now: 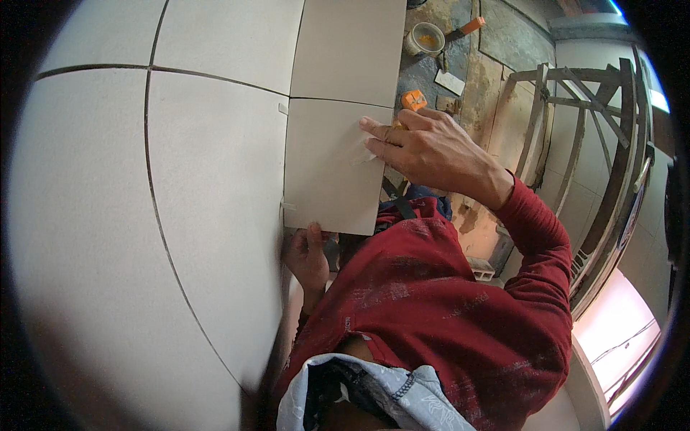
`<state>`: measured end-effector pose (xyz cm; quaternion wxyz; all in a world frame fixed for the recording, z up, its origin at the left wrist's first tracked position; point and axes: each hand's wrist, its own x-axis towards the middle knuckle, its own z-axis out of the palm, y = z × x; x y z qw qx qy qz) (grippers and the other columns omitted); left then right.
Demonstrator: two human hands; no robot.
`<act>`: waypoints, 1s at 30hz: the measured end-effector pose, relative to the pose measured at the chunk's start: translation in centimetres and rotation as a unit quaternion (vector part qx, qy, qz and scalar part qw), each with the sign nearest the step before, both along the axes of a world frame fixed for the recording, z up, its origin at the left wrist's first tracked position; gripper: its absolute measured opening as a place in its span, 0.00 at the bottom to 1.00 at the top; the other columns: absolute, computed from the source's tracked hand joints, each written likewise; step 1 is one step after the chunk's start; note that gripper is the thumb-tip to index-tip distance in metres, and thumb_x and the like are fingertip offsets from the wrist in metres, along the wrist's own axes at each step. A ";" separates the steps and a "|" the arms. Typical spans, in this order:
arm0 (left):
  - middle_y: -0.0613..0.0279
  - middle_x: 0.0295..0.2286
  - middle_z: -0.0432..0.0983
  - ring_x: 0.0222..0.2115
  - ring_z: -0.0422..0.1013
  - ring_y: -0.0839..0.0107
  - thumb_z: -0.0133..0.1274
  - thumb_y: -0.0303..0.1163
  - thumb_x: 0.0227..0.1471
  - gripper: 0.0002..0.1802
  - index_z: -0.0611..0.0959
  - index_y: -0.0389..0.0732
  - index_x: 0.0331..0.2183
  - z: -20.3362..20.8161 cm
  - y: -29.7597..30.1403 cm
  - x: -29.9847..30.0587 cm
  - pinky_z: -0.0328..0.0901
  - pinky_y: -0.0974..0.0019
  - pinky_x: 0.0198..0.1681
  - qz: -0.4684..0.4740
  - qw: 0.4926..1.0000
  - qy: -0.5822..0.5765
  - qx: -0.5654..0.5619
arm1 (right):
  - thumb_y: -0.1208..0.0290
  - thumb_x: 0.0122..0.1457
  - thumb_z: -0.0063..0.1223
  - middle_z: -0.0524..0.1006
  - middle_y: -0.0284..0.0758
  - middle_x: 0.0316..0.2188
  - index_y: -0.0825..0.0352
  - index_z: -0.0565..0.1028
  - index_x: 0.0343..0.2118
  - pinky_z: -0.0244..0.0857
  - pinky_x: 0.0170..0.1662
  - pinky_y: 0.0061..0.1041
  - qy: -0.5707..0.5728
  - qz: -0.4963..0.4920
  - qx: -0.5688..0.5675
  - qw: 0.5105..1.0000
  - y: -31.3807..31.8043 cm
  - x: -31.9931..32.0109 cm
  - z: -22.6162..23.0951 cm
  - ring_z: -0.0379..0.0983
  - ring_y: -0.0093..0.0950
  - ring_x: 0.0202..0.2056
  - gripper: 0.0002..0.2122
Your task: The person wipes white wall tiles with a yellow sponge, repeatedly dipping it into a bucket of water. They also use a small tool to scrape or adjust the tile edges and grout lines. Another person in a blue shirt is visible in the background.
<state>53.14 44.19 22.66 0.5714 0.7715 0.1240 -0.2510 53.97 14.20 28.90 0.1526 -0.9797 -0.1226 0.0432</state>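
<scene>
A pale rectangular tile (pixel 334 169) lies against the tiled wall, its long side facing me. At its near edge my left hand (pixel 309 260) is closed, with the thumb on the rim and the other fingers mostly hidden below. My right hand (pixel 435 147) reaches over the tile's right edge, two digits extended onto its face beside a whitish smear. Its other fingers curl round an orange-and-yellow object (pixel 413 99), mostly hidden, whose kind I cannot make out. Small white clips (pixel 283 108) stick out at the joint along the wall.
Large white wall tiles (pixel 215 165) fill the left side. Another pale tile (pixel 348 47) adjoins the far edge. On the floor are a bucket (pixel 425 39), an orange-handled tool (pixel 467 29) and a white tile piece (pixel 450 82). A wooden frame (pixel 622 108) stands right.
</scene>
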 end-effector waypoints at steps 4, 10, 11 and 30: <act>0.65 0.24 0.76 0.27 0.67 0.80 0.53 0.40 0.60 0.19 0.79 0.34 0.25 0.0 0.3 0.2 0.63 0.72 0.34 -0.040 0.998 -0.015 0.043 | 0.69 0.57 0.51 0.72 0.32 0.56 0.64 0.78 0.43 0.71 0.44 0.29 0.011 -0.007 -0.027 1.000 0.6 -0.3 0.1 0.72 0.28 0.43 0.12; 0.66 0.24 0.76 0.27 0.67 0.79 0.54 0.39 0.60 0.18 0.79 0.35 0.25 0.1 -0.1 0.1 0.63 0.71 0.34 0.001 1.000 0.005 0.012 | 0.69 0.58 0.49 0.72 0.33 0.56 0.65 0.76 0.46 0.70 0.48 0.32 0.015 -0.025 -0.015 0.999 0.7 -0.6 0.0 0.71 0.31 0.46 0.14; 0.66 0.24 0.76 0.27 0.67 0.79 0.54 0.39 0.60 0.18 0.79 0.35 0.25 0.1 -0.1 0.0 0.63 0.71 0.34 0.003 1.000 0.002 0.007 | 0.69 0.58 0.49 0.72 0.33 0.56 0.65 0.76 0.46 0.70 0.48 0.32 0.012 -0.028 -0.005 1.000 0.7 -0.7 0.0 0.71 0.31 0.46 0.14; 0.73 0.17 0.68 0.19 0.59 0.85 0.56 0.43 0.58 0.21 0.75 0.40 0.21 0.6 -0.8 0.2 0.55 0.76 0.22 -0.004 1.000 -0.013 0.002 | 0.73 0.53 0.52 0.74 0.36 0.53 0.66 0.77 0.43 0.69 0.47 0.29 0.019 -0.019 -0.006 1.000 0.8 0.1 1.4 0.72 0.29 0.43 0.14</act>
